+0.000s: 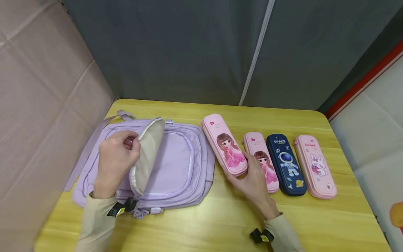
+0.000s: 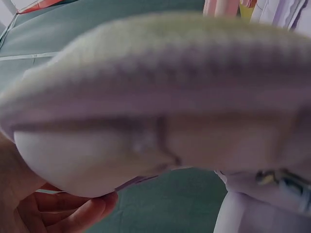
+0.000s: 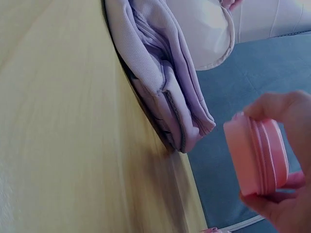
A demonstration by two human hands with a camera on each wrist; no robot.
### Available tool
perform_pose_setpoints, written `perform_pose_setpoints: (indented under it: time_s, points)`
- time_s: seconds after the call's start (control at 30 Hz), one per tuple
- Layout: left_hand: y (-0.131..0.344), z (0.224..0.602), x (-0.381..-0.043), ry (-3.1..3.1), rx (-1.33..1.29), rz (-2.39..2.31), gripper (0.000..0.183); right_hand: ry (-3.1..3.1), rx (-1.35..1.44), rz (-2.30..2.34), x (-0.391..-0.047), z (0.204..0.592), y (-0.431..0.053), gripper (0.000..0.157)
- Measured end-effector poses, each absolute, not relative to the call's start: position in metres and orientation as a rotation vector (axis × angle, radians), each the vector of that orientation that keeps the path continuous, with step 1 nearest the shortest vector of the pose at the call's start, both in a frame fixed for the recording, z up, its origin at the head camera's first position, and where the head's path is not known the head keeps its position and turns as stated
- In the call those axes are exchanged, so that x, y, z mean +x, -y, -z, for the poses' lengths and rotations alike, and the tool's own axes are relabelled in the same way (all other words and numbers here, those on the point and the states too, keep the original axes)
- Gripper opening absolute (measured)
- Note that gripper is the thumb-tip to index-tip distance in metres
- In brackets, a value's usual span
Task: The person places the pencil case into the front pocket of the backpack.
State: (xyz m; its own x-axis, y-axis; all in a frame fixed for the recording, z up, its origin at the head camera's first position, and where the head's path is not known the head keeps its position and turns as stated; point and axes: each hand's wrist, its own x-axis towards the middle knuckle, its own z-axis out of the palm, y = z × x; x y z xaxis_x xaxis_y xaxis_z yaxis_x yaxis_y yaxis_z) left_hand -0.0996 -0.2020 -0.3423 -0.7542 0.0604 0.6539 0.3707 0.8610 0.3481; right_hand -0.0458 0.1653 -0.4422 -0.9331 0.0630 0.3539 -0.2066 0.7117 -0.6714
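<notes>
A lavender backpack [image 1: 176, 157] lies flat on the left of the table, its front pocket flap [image 1: 150, 154] lifted to show a cream lining. My left hand [image 1: 116, 157] pinches the flap's edge and holds it up; in the left wrist view the flap [image 2: 155, 87] fills most of the picture. With my right hand [image 1: 252, 182] I grip the lower end of a pink pencil case [image 1: 225, 143] printed with a doll-like girl. In the right wrist view, thumb and fingers span the case [image 3: 255, 155], which is raised above the table beside the backpack.
Right of the held case lie another pink girl pencil case [image 1: 261, 162], a navy space one [image 1: 286, 164] and a pink rabbit one [image 1: 316, 166], side by side on the yellow wooden table [image 1: 201, 231]. A dark grey curtain [image 1: 173, 52] hangs behind the table.
</notes>
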Motion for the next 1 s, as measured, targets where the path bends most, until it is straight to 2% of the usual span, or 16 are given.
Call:
perform_pose_setpoints:
  time_s: [0.2, 0.4, 1.0]
  points:
    - [0.211, 0.342, -0.099, 2.365, -0.276, 0.617, 0.016, 2.556, 0.188, -1.163, -0.044, 0.437, -0.161, 0.083]
    - [0.219, 0.341, -0.099, 2.36, -0.237, 0.626, 0.015, 2.545, 0.379, -1.218, -0.042, 0.436, -0.155, 0.08]
    - [0.236, 0.34, -0.098, 2.358, -0.2, 0.661, 0.017, 2.681, 0.829, -1.245, -0.048, 0.431, -0.138, 0.081]
